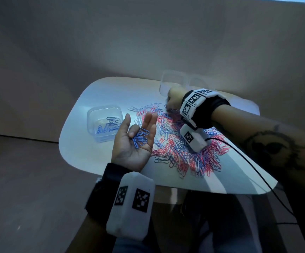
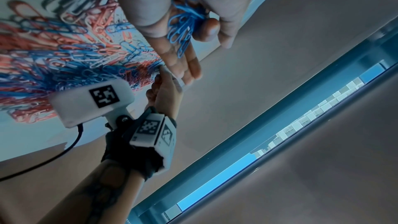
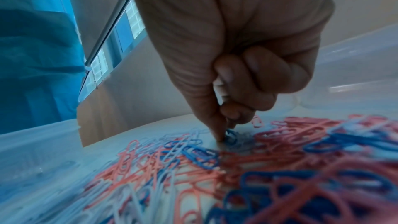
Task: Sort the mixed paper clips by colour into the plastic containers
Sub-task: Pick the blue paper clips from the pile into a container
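White rounded desk [image 1: 97,92]: carries a spread heap of mixed red, blue and white paper clips [image 1: 182,148].
Left hand [image 1: 135,143]: palm up, fingers relaxed, cradling a bunch of blue paper clips [image 1: 140,138].
Right hand [image 1: 173,100]: fingers curled, pinching one blue clip [image 3: 230,136] at the heap's far edge.
Clear square plastic container [image 1: 93,123], left of the heap: holds blue clips.
Two more clear containers [image 1: 173,79] stand behind the right hand.

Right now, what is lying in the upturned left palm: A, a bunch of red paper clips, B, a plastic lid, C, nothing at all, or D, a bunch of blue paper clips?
D. The left hand lies palm up with a small bunch of blue paper clips resting on it, beside the mixed pile on the table.
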The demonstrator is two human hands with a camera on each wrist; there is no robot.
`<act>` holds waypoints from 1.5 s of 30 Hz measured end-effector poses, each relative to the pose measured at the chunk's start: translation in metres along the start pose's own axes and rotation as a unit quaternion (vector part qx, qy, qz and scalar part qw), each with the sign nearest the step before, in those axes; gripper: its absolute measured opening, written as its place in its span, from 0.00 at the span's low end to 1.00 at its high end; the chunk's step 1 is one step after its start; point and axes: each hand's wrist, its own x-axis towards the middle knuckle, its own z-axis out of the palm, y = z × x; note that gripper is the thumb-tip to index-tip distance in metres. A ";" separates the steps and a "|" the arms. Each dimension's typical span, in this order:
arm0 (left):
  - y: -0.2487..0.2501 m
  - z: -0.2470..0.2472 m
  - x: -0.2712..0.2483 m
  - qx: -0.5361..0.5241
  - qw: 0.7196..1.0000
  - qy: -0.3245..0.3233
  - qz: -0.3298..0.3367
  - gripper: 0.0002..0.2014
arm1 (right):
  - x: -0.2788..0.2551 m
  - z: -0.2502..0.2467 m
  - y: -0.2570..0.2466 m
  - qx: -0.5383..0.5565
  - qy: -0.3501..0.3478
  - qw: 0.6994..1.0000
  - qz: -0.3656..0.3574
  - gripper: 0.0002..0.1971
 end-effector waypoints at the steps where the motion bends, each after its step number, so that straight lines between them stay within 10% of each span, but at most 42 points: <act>1: 0.000 0.000 -0.001 0.005 1.000 -0.001 -0.001 0.32 | -0.001 0.000 0.002 0.016 -0.011 1.000 0.002 0.08; 31: -0.017 0.017 0.015 0.070 0.997 -0.010 0.025 0.24 | -0.100 -0.023 0.037 0.464 -0.043 0.881 -0.082 0.10; 40: -0.018 0.016 0.014 0.049 0.998 -0.012 0.041 0.23 | -0.097 -0.013 0.035 0.136 0.041 0.987 -0.080 0.07; 45: -0.009 0.008 0.012 0.025 0.999 0.024 0.037 0.21 | -0.074 -0.010 0.008 0.014 0.042 0.994 -0.095 0.07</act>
